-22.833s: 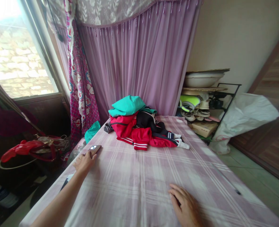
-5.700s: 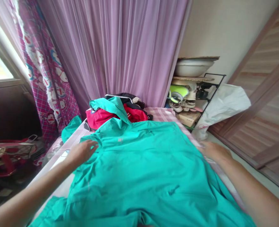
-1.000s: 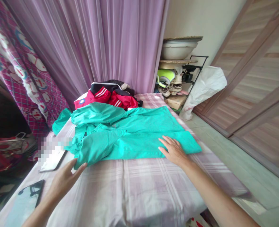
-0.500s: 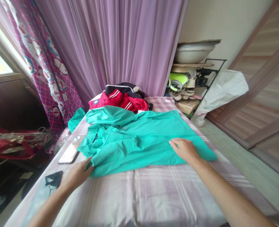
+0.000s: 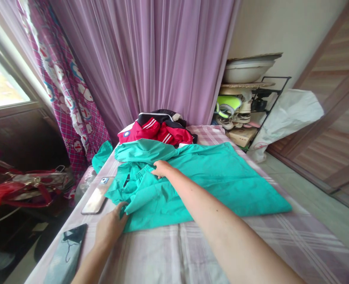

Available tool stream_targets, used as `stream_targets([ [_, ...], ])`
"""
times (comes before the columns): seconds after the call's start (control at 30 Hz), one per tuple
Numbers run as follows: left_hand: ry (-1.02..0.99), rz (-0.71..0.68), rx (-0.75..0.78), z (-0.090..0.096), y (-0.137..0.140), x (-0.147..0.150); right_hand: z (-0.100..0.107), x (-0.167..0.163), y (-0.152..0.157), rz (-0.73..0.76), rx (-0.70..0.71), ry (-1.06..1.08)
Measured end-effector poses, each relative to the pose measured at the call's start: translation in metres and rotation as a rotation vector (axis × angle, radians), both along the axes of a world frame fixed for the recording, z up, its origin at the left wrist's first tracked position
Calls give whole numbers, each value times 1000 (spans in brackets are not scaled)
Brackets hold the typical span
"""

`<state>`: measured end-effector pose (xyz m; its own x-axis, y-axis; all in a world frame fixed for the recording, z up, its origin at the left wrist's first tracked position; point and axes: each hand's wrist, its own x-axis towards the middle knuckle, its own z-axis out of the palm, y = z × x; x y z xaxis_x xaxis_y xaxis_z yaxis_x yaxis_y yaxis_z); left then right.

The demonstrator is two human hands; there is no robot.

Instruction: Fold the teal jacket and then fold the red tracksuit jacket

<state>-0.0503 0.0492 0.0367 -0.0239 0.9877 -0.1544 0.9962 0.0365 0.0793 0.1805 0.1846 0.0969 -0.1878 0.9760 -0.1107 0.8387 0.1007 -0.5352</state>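
Note:
A teal green jacket (image 5: pixel 216 181) lies spread over the plaid cloth, its gathered cuff and one sleeve folded in towards the left. My left hand (image 5: pixel 112 223) pinches the garment's near left edge between thumb and fingers. Further up, my right hand (image 5: pixel 162 169) touches the fabric beside the elasticated cuff; its fingers are bent, and whether they grip the cloth I cannot make out. One puffed sleeve (image 5: pixel 145 150) stretches along the far side, next to the red clothes.
Red and black clothes (image 5: pixel 162 128) are heaped at the far end of the plaid cloth (image 5: pixel 153 252). Two phones, one light (image 5: pixel 95 197) and one dark (image 5: pixel 68 252), lie along the left edge. A shoe rack (image 5: pixel 269 106) with a basin (image 5: pixel 248 71) stands at right.
My right hand has moved left from the lower part of the jacket to the cuff area. My left hand stays at the near edge. The camera view has shifted slightly.

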Motion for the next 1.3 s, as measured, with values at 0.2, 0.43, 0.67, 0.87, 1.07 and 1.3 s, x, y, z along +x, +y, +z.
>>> stream_targets([
  [0.2, -53, 11, 7, -3, 6, -6, 30, 67, 6, -86, 101, 271],
  [0.43, -130, 25, 60, -10, 18, -12, 48, 235, -2, -717, 278, 1076],
  [0.67, 13, 15, 67, 12, 15, -2, -4, 267, -35, -838, 188, 1045],
  [0.87, 37, 27, 147, 24, 12, 2, 30, 265, -11, -662, 278, 1084],
  [1.07, -109, -327, 496, 8, -10, 29, 7, 256, -37, -617, 151, 499],
  [1.3, -225, -805, 252, -13, 6, 99, -40, 224, -123, -411, 174, 266],
])
